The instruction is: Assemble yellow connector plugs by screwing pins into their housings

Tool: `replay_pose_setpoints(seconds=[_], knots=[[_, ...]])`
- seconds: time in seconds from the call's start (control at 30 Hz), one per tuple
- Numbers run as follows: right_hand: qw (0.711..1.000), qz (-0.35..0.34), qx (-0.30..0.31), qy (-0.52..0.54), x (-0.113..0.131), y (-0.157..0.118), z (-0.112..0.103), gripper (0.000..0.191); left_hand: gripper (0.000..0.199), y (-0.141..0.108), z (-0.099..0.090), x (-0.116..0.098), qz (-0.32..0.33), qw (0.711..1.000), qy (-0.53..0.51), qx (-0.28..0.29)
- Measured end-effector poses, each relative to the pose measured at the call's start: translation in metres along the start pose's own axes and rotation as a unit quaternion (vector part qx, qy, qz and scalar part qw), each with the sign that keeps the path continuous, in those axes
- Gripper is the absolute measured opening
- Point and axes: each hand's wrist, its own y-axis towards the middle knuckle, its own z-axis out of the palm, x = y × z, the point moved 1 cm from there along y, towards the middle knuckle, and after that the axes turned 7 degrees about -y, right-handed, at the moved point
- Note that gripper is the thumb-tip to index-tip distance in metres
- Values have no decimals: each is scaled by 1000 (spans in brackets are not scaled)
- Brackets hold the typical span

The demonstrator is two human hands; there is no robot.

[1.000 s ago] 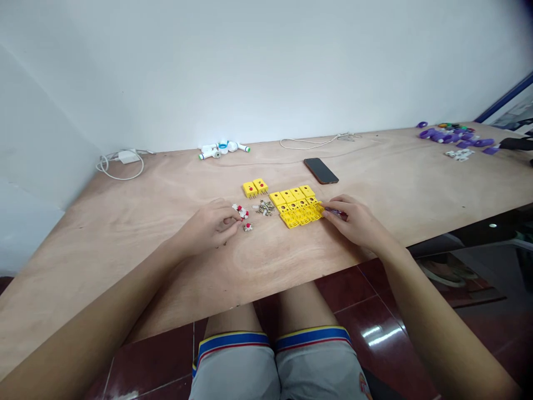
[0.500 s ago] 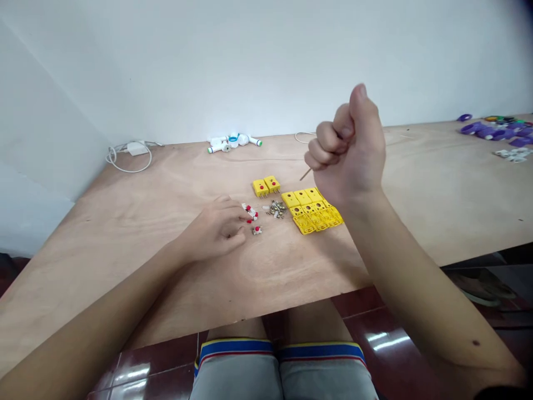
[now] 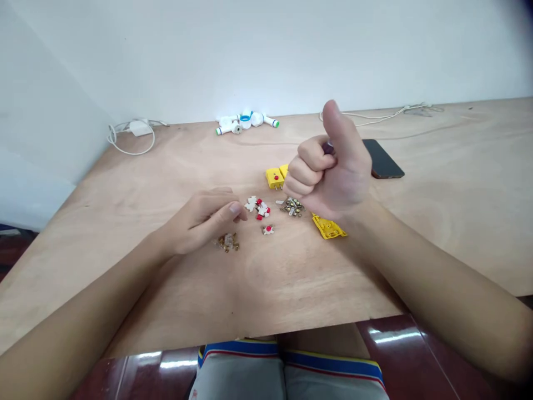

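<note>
- Centre right of the frame: your right hand [image 3: 328, 169] makes a raised fist around a purple-handled tool [image 3: 328, 148].
- Centre left: your left hand [image 3: 200, 219], well apart, rests loosely, empty, near red-and-white plastic pieces [image 3: 259, 207].

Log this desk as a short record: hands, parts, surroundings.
left hand: fingers loosely curled, nothing visibly held
right hand: raised fist around a purple tool handle
nearest left hand: white-and-red connector parts, brass-and-clear pieces
under right hand: yellow connector housing
also on plywood table: small brass hardware, yellow connector body, black phone, white pipe fittings, white charger
</note>
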Motion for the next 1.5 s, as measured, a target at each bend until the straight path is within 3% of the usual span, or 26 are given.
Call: replay_pose_setpoints(seconds=[0.17, 0.33, 0.43, 0.6, 0.77, 0.9, 1.03, 1.2, 1.33, 1.5], knots=[[997, 69, 13, 17, -5, 0, -2, 76, 12, 7, 29, -2, 65, 997, 43, -7], [992, 112, 55, -6, -12, -2, 5, 68, 18, 6, 46, 0, 53, 995, 83, 3], [991, 93, 101, -10, -14, 0, 5, 74, 24, 6, 46, 0, 37, 995, 95, 3], [982, 64, 176, -4, -10, 4, 2, 81, 13, 7, 49, -4, 32, 996, 85, 12], [989, 57, 112, -82, 16, 3, -6, 84, 19, 5, 57, -12, 36, 997, 72, 17], [992, 85, 85, -31, 25, 2, -21, 74, 17, 2, 61, -14, 28, 997, 64, 25], [991, 50, 107, 57, 11, -3, -29, 80, 16, 2, 61, -14, 23, 998, 50, 22], [981, 27, 158, 106, -10, -13, -16, 80, 13, 1, 63, -16, 24, 999, 44, 4], [981, 66, 154, 101, -25, -17, -6, 82, 13, 2, 63, -17, 14, 999, 32, -9], [980, 51, 149, 122, -31, -19, 1, 80, 12, 3, 62, -19, 7, 1000, 25, -7]])
